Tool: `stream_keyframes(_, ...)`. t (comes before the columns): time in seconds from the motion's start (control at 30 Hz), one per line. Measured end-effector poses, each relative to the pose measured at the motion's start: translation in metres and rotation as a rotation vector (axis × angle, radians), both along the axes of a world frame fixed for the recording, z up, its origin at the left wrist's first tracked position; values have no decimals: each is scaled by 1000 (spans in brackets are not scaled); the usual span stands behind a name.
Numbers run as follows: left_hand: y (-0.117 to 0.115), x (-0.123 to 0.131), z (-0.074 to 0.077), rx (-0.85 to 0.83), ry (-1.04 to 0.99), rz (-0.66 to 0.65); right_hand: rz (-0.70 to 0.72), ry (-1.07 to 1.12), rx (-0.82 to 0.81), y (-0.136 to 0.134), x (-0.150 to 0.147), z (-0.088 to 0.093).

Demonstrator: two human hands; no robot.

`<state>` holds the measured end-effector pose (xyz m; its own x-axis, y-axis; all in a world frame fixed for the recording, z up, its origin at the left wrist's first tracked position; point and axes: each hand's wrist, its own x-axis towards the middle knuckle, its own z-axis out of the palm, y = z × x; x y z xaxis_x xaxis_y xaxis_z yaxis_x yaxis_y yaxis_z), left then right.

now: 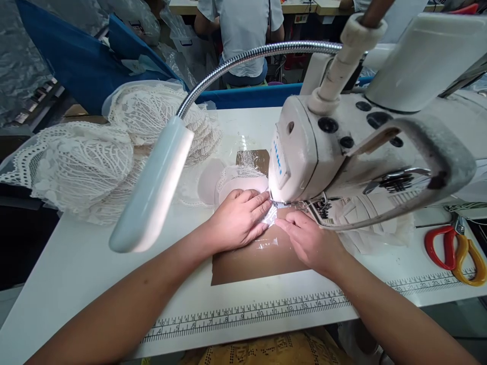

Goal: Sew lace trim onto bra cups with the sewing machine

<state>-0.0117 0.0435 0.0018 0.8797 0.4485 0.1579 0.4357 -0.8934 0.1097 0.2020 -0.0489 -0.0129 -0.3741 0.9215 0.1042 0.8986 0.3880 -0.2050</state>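
Note:
My left hand (241,218) lies flat, fingers stretched out, over a white lace piece (271,215) beside the needle area of a sewing machine (300,147). My right hand (308,238) is closed just in front of the presser foot, with its thumb and finger at the near edge of that lace piece. Beyond my left hand, a pale pink rounded pad (247,185) edged with lace shows partly. Under both hands is a brown taped sheet (247,266) on the white table (125,294). The machine head hides part of the stitching spot.
Stacked lace pieces (79,162) fill the table's left side. A lamp (152,187) on a bent metal neck hangs in front of them. More white pieces (365,218) lie behind the machine's guard. Scissors (452,248) rest at right, near a printed ruler (243,317). A person (245,35) sits beyond.

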Motion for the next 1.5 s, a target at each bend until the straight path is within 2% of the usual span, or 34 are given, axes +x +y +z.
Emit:
stream_keyframes(0.17, -1, -1, 1, -6, -21, -9, 54, -46, 9, 2, -4, 5)
stream_keyframes(0.47, -6, -2, 4, -84, -20, -82, 36, -87, 32, 1, -5, 7)
stream_keyframes(0.67, -3, -1, 5, -78, 8, -55, -49, -104, 54, 3, -9, 4)
stream_keyframes(0.77, 0, -1, 4, -83, -12, -66, -65, -120, 91, 7, -12, 7)
stream_keyframes(0.87, 2, -2, 3, -86, -23, -73, -72, -127, 56, 12, -13, 11)
stream_keyframes(1.03, 6, -2, 0, -50, -10, -36, -55, -101, 13, 15, -10, 12)
stream_keyframes(1.37, 7, -3, 0, 21, -9, 0, -61, -40, 139, 10, -7, 3)
stream_keyframes(1.5, 4, -5, 8, 39, 61, 68, -37, 33, 185, 10, -5, 4)
